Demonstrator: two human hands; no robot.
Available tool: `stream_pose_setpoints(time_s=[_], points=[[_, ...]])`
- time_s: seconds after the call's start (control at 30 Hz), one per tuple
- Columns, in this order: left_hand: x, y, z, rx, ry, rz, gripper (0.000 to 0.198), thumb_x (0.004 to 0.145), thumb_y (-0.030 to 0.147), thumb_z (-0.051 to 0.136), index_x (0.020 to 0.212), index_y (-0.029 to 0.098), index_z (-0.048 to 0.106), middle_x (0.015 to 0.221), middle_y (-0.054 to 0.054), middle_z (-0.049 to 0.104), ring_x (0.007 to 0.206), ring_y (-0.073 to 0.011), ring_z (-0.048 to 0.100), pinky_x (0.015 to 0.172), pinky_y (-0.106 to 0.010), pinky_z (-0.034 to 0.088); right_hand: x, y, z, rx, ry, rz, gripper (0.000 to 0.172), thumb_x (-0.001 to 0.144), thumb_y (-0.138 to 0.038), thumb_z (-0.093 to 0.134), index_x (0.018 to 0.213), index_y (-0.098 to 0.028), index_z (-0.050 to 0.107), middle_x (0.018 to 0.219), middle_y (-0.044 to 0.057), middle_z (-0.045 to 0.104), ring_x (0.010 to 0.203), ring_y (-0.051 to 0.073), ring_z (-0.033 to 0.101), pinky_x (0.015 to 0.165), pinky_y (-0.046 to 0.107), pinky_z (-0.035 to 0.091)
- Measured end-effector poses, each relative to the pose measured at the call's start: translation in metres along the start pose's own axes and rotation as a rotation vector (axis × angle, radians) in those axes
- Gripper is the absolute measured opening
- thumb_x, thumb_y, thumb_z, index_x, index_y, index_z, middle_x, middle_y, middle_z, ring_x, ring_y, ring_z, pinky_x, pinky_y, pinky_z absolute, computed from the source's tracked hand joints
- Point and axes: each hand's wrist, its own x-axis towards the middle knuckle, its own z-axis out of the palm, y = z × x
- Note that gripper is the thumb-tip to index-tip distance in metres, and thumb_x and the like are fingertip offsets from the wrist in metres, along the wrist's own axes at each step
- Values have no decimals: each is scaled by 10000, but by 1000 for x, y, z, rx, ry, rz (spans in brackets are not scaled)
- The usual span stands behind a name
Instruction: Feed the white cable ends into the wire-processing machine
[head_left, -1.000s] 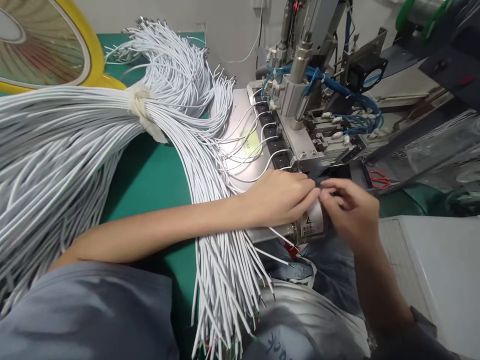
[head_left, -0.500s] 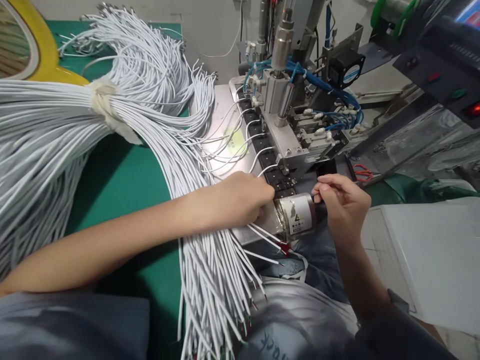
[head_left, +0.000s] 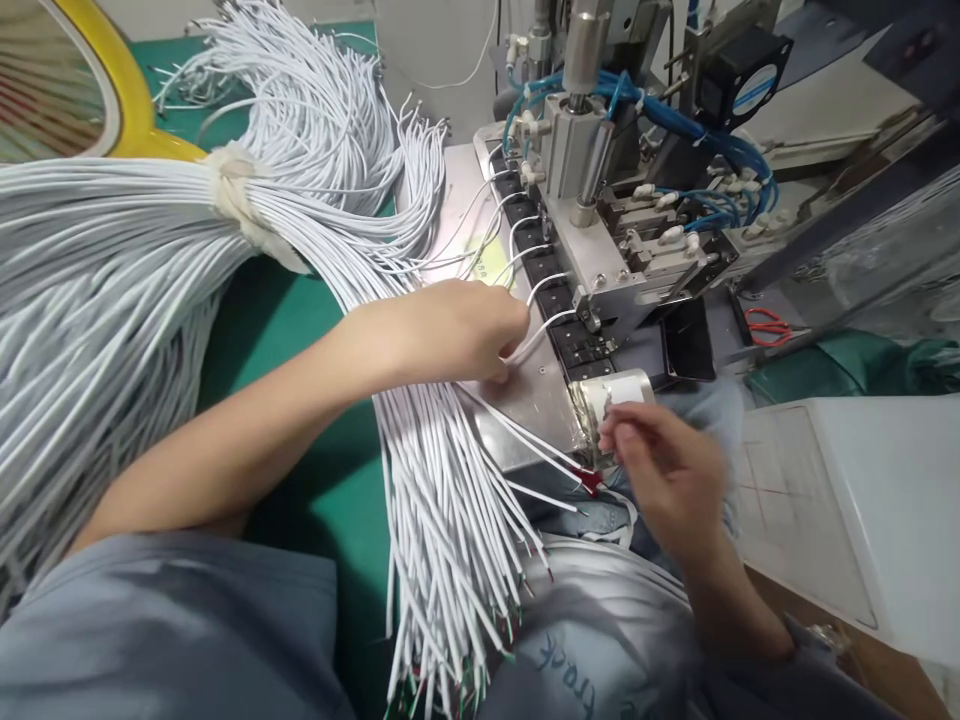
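Note:
My left hand point(head_left: 476, 325) is closed, its fingers curled under and hidden, above the metal base plate point(head_left: 529, 420). White cables point(head_left: 442, 470) pass beneath that hand and wrist in a thick bundle. One white cable runs from the black slotted track point(head_left: 551, 300) to beside the curled fingers; I cannot tell whether they grip it. My right hand point(head_left: 667, 470) has thumb and fingertips pinched together in front of the labelled cylinder point(head_left: 619, 390) at the track's near end. Anything in that pinch is too small to make out. Several cable ends sit along the track under the pneumatic press point(head_left: 574, 150).
A cloth tie point(head_left: 244, 205) binds the bundle on the green mat point(head_left: 300, 430). A yellow racket point(head_left: 135, 110) lies at the upper left. To the right are a black tray point(head_left: 688, 340), red-handled pliers or scissors point(head_left: 769, 327) and a white bin point(head_left: 892, 500).
The view has shifted a little. My left hand has drawn back leftward from the track's near end. My right hand has come down toward me, in front of the cylinder's label.

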Motion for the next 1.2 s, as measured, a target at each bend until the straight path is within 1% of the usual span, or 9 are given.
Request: stream_pose_setpoints(time_s=[0.13, 0.27, 0.33, 0.43, 0.53, 0.6, 0.8, 0.97, 1.2], points=[[1, 15, 2, -75, -47, 96, 185, 770, 248, 534, 637, 156, 624, 552, -16, 527, 506, -119, 461, 553, -265, 283, -12, -14, 5, -457, -170, -165, 150, 798, -144, 592, 944, -151, 627, 843, 60, 700, 749, 185, 646, 663, 297, 496], [4, 29, 7, -128, 34, 182, 248, 826, 251, 476, 652, 146, 619, 580, -25, 552, 513, -110, 472, 547, -253, 298, -14, -18, 7, -520, -242, -210, 161, 797, -93, 559, 917, -161, 641, 795, 46, 702, 725, 184, 624, 651, 298, 477], [7, 36, 10, -151, 129, 215, 275, 852, 251, 447, 663, 148, 618, 575, -25, 550, 516, -110, 482, 548, -250, 313, -10, -15, 5, -456, -230, -206, 173, 795, -84, 549, 902, -178, 648, 759, 34, 696, 717, 181, 610, 660, 299, 477], [11, 45, 16, -188, 362, 263, 338, 905, 266, 372, 696, 156, 613, 561, -19, 540, 511, -109, 490, 540, -247, 332, 9, -6, -1, -310, -147, -174, 169, 779, -121, 581, 909, -201, 653, 769, 27, 689, 730, 173, 606, 668, 294, 487], [13, 48, 21, -134, 622, 300, 391, 941, 309, 307, 755, 156, 616, 612, -26, 566, 546, -111, 511, 516, -235, 334, 36, 0, -9, -143, -122, -27, 221, 768, -170, 602, 982, -211, 643, 751, 4, 670, 613, 127, 582, 565, 250, 472], [14, 46, 24, -45, 712, 331, 387, 939, 335, 320, 792, 144, 624, 671, -44, 587, 597, -127, 530, 508, -234, 339, 52, 1, -14, -42, -111, 42, 288, 763, -184, 606, 1050, -205, 617, 727, -10, 659, 565, 105, 567, 515, 222, 451], [14, 40, 26, -2, 690, 418, 306, 882, 114, 325, 803, 123, 620, 752, -63, 573, 610, -120, 495, 510, -221, 352, 60, -3, -19, 106, 26, -29, 360, 732, -183, 668, 1074, -225, 566, 700, -30, 669, 647, 126, 611, 588, 236, 489], [21, 40, 30, -182, 722, 403, 255, 901, 150, 372, 790, 123, 600, 765, -57, 576, 612, -105, 504, 525, -200, 380, 61, -3, -9, 335, 132, 19, 290, 707, -183, 702, 956, -222, 559, 713, -30, 666, 659, 117, 628, 643, 241, 515], [34, 32, 43, -427, 960, 456, 180, 888, 143, 470, 821, 131, 637, 712, -41, 606, 622, -98, 554, 543, -197, 439, 69, 3, 1, 661, 12, 216, 249, 785, -401, 590, 854, -165, 626, 763, 34, 635, 567, 110, 577, 528, 253, 488]])
